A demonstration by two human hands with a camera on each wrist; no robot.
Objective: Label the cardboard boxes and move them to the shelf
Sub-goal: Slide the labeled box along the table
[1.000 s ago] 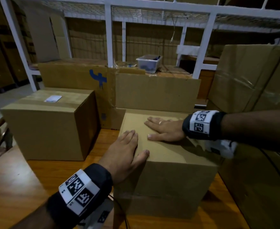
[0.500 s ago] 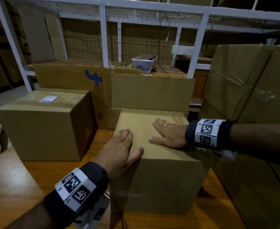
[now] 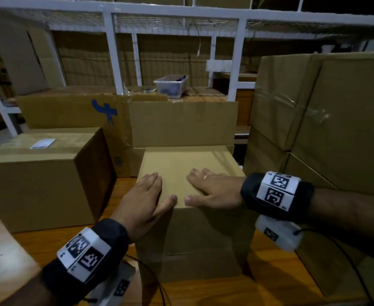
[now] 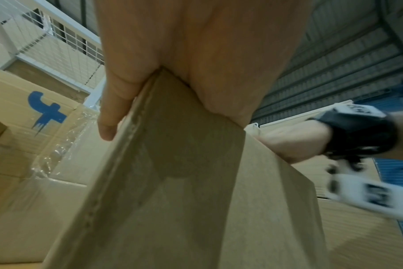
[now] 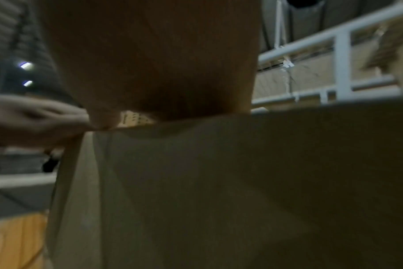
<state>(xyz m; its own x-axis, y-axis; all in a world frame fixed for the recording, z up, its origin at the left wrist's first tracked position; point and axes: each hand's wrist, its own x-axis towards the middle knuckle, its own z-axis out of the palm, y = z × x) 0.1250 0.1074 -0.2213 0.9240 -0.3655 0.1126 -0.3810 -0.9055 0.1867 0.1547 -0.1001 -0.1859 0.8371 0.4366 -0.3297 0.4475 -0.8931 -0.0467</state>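
The plain cardboard box [image 3: 182, 164] at the desk's [image 3: 14, 259] near centre is pressed under the left hand [image 3: 144, 204] and right hand [image 3: 212, 191], fingers flat. No label is seen; labelling seems due next.

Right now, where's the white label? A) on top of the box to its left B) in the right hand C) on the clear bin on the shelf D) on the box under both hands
A: the white label lies on top of the left box, while the left hand and right hand rest flat on the bare top of the centre box.
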